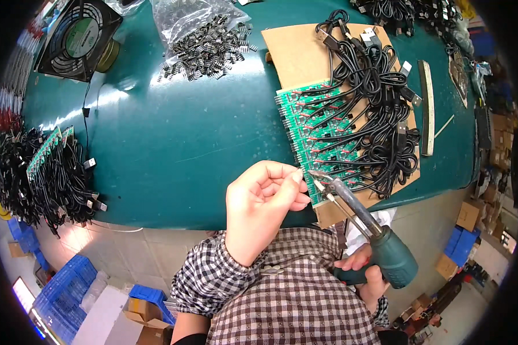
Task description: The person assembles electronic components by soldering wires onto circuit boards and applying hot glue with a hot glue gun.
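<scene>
Two hands are at work at the near edge of the table (195, 155). The left hand (259, 198) has its grip pressed together, thumb against forefinger, at the left edge of the green circuit boards (322, 123); whether something small sits between the fingertips, I cannot tell. The right hand (361, 256) has its grip wrapped around the handle of one dark green soldering gun (394, 259). The gun's single grey barrel and a thinner tube beside it slant up and left, their ends close to the left fingertips, over the boards' near end.

The boards sit side by side in a panel, too tightly packed to count, on one brown cardboard sheet (296, 54). Many black cables (380, 115) run from them into tied coils on the right, too tangled to number.

Beyond the left hand, one clear plastic bag (181, 17) lies with one pile of small black pin connectors (210, 49), far too many to count. One black fan (82, 37) stands at the far left. Nearer, at the left edge, at least two more green boards (43, 152) rest on a heap of black cables. One pale bar (427, 109) lies right of the cardboard.
</scene>
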Tool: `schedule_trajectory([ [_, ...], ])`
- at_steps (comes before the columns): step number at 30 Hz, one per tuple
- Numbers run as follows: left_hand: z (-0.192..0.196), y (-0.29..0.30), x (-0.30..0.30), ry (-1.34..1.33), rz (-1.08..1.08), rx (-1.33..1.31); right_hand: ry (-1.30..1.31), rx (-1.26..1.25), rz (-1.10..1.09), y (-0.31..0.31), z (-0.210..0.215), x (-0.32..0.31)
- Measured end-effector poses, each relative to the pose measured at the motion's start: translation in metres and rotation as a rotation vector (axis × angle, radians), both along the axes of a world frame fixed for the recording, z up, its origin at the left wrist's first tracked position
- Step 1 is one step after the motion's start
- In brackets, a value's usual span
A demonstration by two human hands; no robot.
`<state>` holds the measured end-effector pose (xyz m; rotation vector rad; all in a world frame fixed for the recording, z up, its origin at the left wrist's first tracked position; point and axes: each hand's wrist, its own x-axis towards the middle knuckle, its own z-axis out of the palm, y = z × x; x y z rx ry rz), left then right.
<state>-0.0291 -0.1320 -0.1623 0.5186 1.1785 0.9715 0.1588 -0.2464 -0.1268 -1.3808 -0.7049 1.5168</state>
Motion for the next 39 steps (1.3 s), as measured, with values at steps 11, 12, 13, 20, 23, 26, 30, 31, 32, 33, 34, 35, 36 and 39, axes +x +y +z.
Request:
schedule_trajectory([
  [11,-0.002,0.001,-0.001,0.002,-0.006,0.004,0.005,0.081,-0.002,0.003,0.0,0.0],
  [12,-0.001,0.001,0.0,0.011,-0.005,0.0,0.015,0.087,0.011,0.005,-0.001,0.0],
  [13,-0.001,0.001,-0.001,0.019,-0.003,-0.004,0.016,0.089,0.014,0.007,0.001,0.0],
  [20,0.009,0.001,-0.007,0.001,-0.015,-0.056,0.074,0.128,-0.103,0.019,-0.001,-0.001],
  [23,0.003,0.017,-0.031,0.443,0.164,0.378,0.017,0.224,-0.117,0.022,-0.007,0.001],
  [26,0.008,0.067,-0.056,1.134,0.107,0.575,0.176,0.214,-0.143,0.023,-0.009,0.009],
  [30,-0.019,0.093,-0.064,1.419,0.036,0.634,0.162,0.218,-0.105,0.031,-0.003,0.006],
  [31,-0.019,0.094,-0.064,1.416,0.033,0.636,0.176,0.213,-0.108,0.031,-0.003,0.006],
  [32,-0.02,0.093,-0.064,1.415,0.02,0.688,0.19,0.208,-0.111,0.032,-0.003,0.005],
  [33,-0.022,0.092,-0.062,1.41,0.004,0.741,0.183,0.205,-0.117,0.031,-0.004,0.006],
  [34,-0.02,0.088,-0.058,1.461,-0.002,0.754,0.192,0.199,-0.107,0.032,-0.004,0.008],
  [35,-0.019,0.086,-0.059,1.482,0.023,0.796,0.201,0.191,-0.096,0.032,-0.003,0.009],
  [36,-0.019,0.082,-0.06,1.464,0.038,0.8,0.19,0.186,-0.109,0.034,-0.003,0.008],
  [39,-0.014,0.069,-0.056,1.001,0.101,0.506,0.181,0.18,-0.111,0.035,-0.004,0.009],
])
